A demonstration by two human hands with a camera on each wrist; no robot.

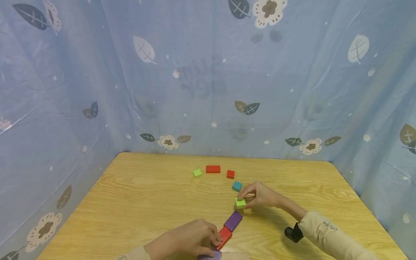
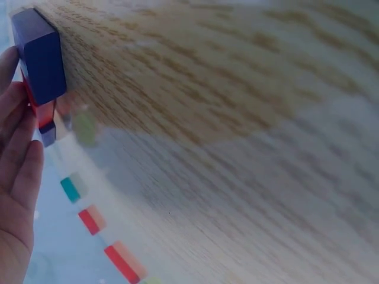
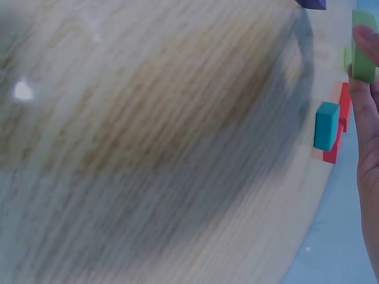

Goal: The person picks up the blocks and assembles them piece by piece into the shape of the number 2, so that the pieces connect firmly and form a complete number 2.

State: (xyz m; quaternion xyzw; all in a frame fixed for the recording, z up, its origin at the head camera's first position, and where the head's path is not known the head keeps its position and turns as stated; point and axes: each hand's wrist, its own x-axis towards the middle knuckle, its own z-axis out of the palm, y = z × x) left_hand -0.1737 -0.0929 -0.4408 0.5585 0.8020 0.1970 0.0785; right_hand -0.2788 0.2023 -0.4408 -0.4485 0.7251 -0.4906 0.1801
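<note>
My right hand [image 1: 261, 195] pinches a lime-green block [image 1: 240, 203] between thumb and fingers, close over the table. The same green block [image 3: 363, 50] shows at the upper right of the right wrist view. Nearer to me, my left hand [image 1: 195, 238] has its fingertips on a long red block [image 1: 225, 236] and its thumb at a purple block [image 1: 209, 256] by the bottom edge. In the left wrist view those fingers lie fairly straight along the blocks, beside the near purple block [image 2: 40, 56]. Another purple block [image 1: 233, 221] meets the red block's far end.
Beyond the right hand, a teal block [image 1: 237, 186], a small red block [image 1: 230, 174], a long red block [image 1: 213, 169] and a green block [image 1: 197, 173] curve leftward on the wooden table [image 1: 146, 195]. Patterned blue curtains [image 1: 201, 79] enclose the table's back and sides.
</note>
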